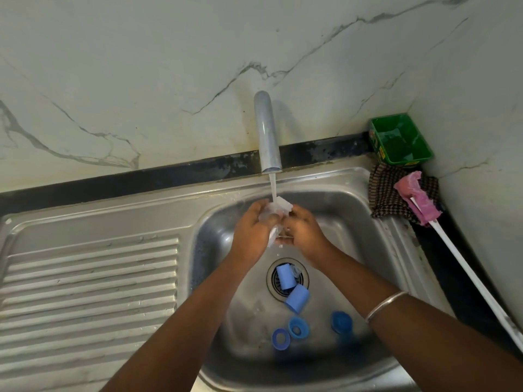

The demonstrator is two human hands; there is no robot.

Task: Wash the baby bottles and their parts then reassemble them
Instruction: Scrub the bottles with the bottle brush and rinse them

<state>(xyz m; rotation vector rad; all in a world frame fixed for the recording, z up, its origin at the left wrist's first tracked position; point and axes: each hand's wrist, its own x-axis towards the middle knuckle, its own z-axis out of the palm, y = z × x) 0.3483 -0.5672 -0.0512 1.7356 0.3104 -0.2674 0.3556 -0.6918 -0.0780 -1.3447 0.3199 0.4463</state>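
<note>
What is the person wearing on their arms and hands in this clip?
Both forearms are bare, with no sleeves in view. The right arm carries one thin silver bangle on the forearm. The left hand and right hand wear no gloves; no rings are visible.

A clear bottle (276, 215) sits tilted under the running stream at the sink's twelve o'clock, gripped between both hands. Two light-blue caps (285, 277) lie on their sides at the drain (287, 278), centre. Three darker blue rings (298, 327) rest on the basin floor toward six o'clock.
</note>
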